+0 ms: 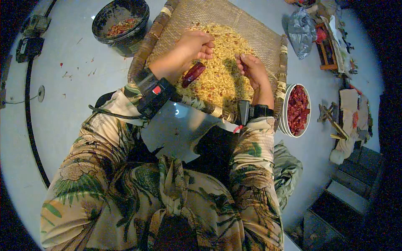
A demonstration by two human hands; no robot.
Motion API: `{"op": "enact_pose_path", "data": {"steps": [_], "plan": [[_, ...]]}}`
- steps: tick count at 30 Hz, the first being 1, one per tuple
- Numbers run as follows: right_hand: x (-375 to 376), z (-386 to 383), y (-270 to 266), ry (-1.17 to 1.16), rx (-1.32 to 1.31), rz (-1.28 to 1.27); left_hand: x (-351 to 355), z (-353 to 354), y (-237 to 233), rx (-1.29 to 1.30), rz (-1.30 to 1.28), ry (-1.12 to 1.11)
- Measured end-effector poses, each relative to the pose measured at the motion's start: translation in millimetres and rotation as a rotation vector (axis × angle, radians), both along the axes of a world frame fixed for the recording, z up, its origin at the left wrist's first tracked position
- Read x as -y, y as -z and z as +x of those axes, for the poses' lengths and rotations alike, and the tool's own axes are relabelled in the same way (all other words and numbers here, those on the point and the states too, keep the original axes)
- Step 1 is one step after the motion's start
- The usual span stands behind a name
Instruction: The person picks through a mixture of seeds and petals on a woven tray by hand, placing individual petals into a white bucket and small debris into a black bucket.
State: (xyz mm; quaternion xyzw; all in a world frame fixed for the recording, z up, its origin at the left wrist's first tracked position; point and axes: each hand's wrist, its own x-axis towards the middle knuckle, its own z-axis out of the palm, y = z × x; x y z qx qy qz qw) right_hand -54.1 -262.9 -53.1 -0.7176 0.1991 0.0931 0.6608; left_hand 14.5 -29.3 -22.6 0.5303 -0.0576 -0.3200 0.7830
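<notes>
A woven tray point(236, 12) with a thick rim of bound sticks lies before me. On it is spread a pile of yellow seeds point(220, 81) mixed with red flakes. Over the pile, my left hand point(197, 47) has its fingers curled in; anything in them is hidden. My right hand point(252, 69) hovers to the right with thumb and fingers pressed together, and I cannot make out what it holds. A dark red dried chili pepper point(193, 75) lies on the seeds just below my left hand.
At the upper left stands a black bucket point(136, 44) holding reddish-brown scraps. Right of the tray is a white bowl point(286, 109) full of red chili pieces point(298, 109). A grey plastic bag point(300, 32) and a wooden stand point(333, 121) are farther right. Steps point(341, 192) descend at the lower right.
</notes>
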Motion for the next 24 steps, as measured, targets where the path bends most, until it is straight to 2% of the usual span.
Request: {"op": "enact_pose_path", "data": {"steps": [5,7,13,15,17,18,20,22,24], "plan": [[-23.9,0.1,-23.4,-0.006,0.083,0.156,10.0,-9.2,3.3,-0.069,0.027,0.131],[-32.7,-0.2,-28.5,-0.033,0.123,0.142,13.2,-11.3,9.5,-0.071,0.003,0.215],[-53.8,2.3,-38.5,-0.113,0.178,0.125,13.8,-13.6,9.1,-0.192,-0.139,0.247],[-61.4,1.9,-44.0,-0.068,0.173,0.174,5.8,-15.5,10.3,0.243,-0.104,0.218],[-58.7,1.5,-42.6,-0.010,0.176,0.176,-2.2,-13.3,14.3,0.480,-0.093,0.190],[-56.7,2.5,-41.1,0.014,0.180,0.179,-7.1,-9.3,15.2,0.503,-0.098,0.173],[-46.8,4.6,-37.4,0.062,0.145,0.139,-14.8,2.6,9.6,0.313,-0.080,0.091],[-34.9,6.9,-29.8,0.105,0.128,0.153,-25.0,17.6,-4.2,-0.115,-0.039,-0.045],[-29.5,6.7,-26.4,0.144,0.139,0.159,-43.9,27.7,-25.1,-0.045,-0.010,-0.162]]}}
